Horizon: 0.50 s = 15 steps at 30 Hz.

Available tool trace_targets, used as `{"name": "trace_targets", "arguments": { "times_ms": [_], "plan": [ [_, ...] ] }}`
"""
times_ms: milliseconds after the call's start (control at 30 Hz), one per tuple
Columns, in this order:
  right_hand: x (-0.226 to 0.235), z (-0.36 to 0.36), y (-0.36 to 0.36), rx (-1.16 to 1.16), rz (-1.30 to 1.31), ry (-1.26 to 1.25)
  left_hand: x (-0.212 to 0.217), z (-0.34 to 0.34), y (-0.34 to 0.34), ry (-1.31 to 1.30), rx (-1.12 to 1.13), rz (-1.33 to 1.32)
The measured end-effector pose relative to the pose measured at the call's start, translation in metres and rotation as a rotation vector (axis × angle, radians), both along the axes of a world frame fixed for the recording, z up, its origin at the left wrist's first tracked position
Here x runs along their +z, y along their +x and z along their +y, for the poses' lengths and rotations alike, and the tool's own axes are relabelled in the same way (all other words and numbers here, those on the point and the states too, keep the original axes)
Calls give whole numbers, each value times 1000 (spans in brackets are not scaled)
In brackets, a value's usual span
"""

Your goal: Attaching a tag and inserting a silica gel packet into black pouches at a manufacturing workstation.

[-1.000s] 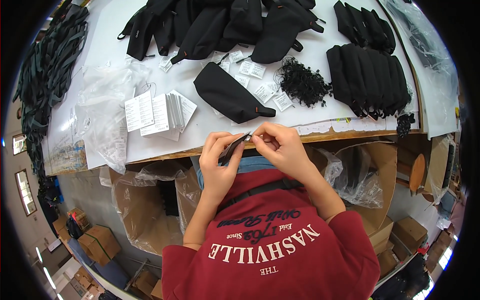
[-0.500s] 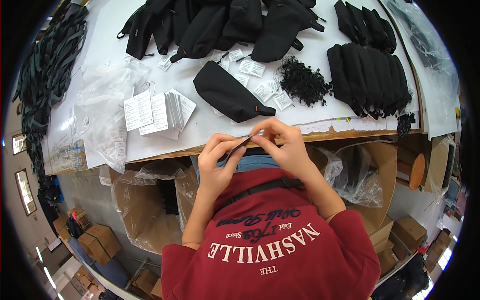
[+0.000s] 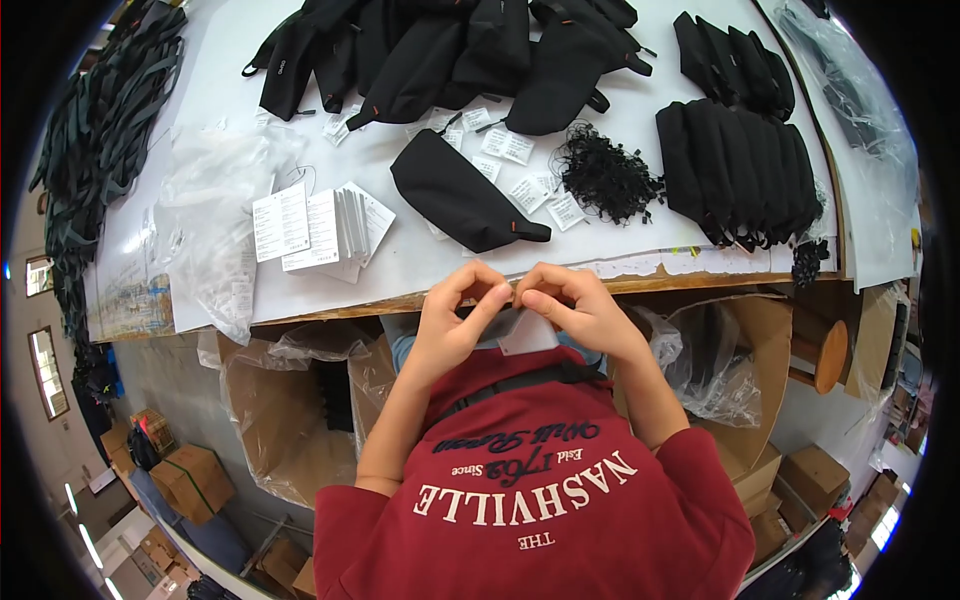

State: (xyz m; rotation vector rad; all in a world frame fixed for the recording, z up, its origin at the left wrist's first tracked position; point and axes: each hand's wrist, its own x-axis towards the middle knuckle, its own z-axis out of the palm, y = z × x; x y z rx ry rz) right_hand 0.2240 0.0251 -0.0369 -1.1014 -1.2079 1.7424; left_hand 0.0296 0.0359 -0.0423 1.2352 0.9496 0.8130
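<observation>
White-topped table (image 3: 222, 75) — black pouches (image 3: 465, 190), white card stack (image 3: 330, 235), small white packets (image 3: 529, 193), tangled black cords (image 3: 605, 174), crumpled clear plastic (image 3: 212, 205).

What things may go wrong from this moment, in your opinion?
The white card hangs beneath the fingertips of the left hand and right hand, in front of the table; it might drop if the grip slips. The black cords lie tangled; pulling one might drag others. The loosely fanned card stack might slide if bumped.
</observation>
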Motion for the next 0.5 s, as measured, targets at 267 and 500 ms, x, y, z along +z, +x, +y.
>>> {"name": "trace_targets", "arguments": {
  "times_ms": [267, 500],
  "plan": [
    [-3, -5, 23, -52, -155, -45, -39, 47, 34, 781, 11, 715],
    [5, -3, 30, -258, -338, 3, -31, 41, 23, 843, 95, 723]
  ]
}}
